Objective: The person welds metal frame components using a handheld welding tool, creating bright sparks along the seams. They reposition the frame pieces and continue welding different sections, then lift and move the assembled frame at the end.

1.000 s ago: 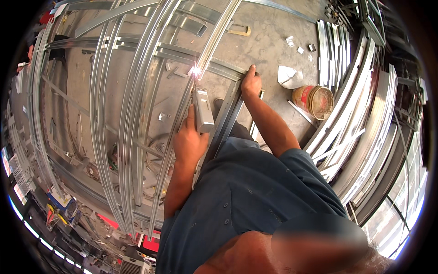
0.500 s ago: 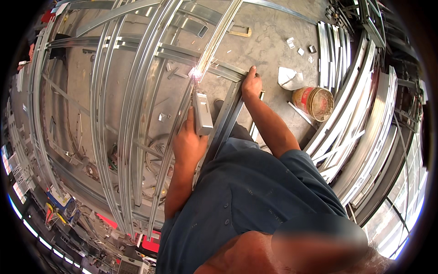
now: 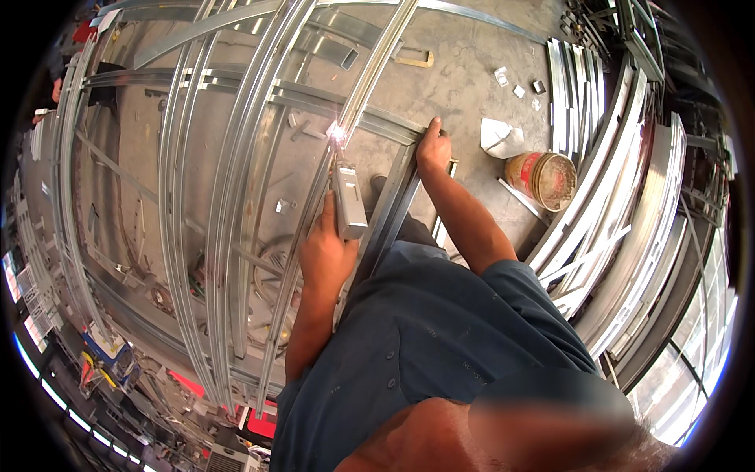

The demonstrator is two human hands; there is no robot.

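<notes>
My left hand (image 3: 325,253) is closed around a grey, box-shaped welding torch (image 3: 350,201). A bright white-pink glow (image 3: 336,133) burns at the torch's tip, against a long metal bar of the frame. The glare hides the exact contact spot. To the right, my right hand (image 3: 434,149) grips the corner of the metal frame (image 3: 387,126), where a crossbar meets a bar running back toward my body. Its thumb points away from me, and part of its fingers is hidden behind the metal.
Several long metal bars (image 3: 224,197) of the frame run across the left side. At right stand a dirty bucket (image 3: 543,179) and stacked metal profiles (image 3: 621,236). A white sheet (image 3: 501,138) and small scraps lie on the concrete floor. Another person's hand (image 3: 56,89) shows at the far left.
The torch and its glow have shifted very slightly toward me. My right hand keeps its hold on the frame's corner.
</notes>
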